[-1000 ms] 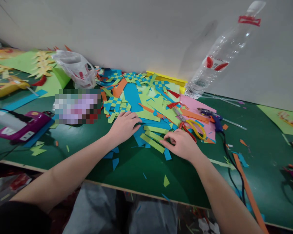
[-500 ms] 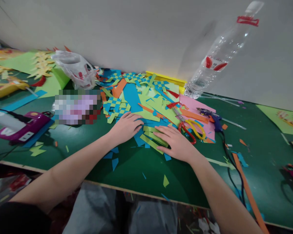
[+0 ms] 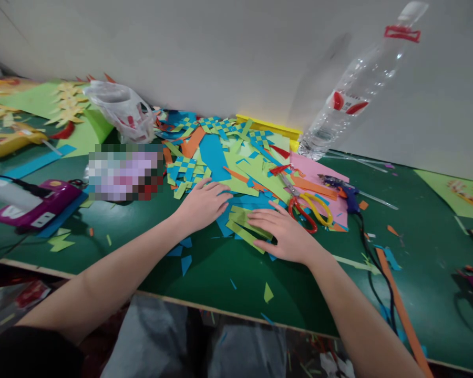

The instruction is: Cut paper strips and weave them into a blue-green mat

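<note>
My left hand (image 3: 205, 205) lies palm down with fingers stretched out at the near left edge of the paper pile, holding nothing I can see. My right hand (image 3: 286, 231) is spread over several light green paper strips (image 3: 242, 235), its fingertips touching them. Beneath the strips, blue paper (image 3: 246, 200) shows between the two hands. Beyond my left fingers is a woven blue and green paper piece (image 3: 184, 170). Scissors (image 3: 299, 197) with one red and one yellow handle rest just past my right hand.
A plastic bottle (image 3: 352, 97) leans against the wall. To the right is a blue glue gun (image 3: 349, 197) with a black cable. A plastic bag (image 3: 120, 113), a purple power strip (image 3: 43, 207) and a yellow glue gun (image 3: 13, 139) stand left. Paper scraps litter the green table (image 3: 220, 278).
My right hand has shifted slightly over the green strips, and the strips have moved a little with it. My left hand stays nearly in place, its fingers slightly straighter.
</note>
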Available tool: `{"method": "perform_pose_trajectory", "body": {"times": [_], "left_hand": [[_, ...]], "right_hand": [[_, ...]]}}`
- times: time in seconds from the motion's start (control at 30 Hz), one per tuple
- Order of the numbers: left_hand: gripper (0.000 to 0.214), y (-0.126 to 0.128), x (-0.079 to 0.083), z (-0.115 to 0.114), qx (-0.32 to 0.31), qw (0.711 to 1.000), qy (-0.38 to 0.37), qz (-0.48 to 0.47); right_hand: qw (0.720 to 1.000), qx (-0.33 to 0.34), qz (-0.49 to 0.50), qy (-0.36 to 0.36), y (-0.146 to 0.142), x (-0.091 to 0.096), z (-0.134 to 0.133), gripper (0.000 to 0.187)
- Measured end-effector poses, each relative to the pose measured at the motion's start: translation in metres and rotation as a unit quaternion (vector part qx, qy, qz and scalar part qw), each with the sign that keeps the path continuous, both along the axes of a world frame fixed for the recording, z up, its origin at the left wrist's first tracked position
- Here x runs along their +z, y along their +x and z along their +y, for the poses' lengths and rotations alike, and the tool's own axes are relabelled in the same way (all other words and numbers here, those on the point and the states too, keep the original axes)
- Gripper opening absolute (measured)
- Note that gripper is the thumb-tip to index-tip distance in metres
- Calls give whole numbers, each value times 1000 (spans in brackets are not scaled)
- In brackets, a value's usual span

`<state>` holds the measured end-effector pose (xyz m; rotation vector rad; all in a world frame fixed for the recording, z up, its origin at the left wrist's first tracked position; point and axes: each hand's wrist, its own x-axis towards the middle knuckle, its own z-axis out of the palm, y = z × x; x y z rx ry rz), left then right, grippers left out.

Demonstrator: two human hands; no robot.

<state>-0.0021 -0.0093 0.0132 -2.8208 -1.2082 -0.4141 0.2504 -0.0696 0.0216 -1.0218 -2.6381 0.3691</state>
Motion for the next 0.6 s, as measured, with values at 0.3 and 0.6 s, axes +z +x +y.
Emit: {"method": "perform_pose_trajectory", "body": {"times": [0.3, 0.6], "left_hand": [[24, -7, 1, 4, 32, 999, 14, 27], [24, -2, 2, 1, -18, 999, -39, -6]], "right_hand": [[1000, 9, 16, -9, 1, 1, -1, 34], [999, -9, 6, 31, 0, 3, 1, 34]]}}
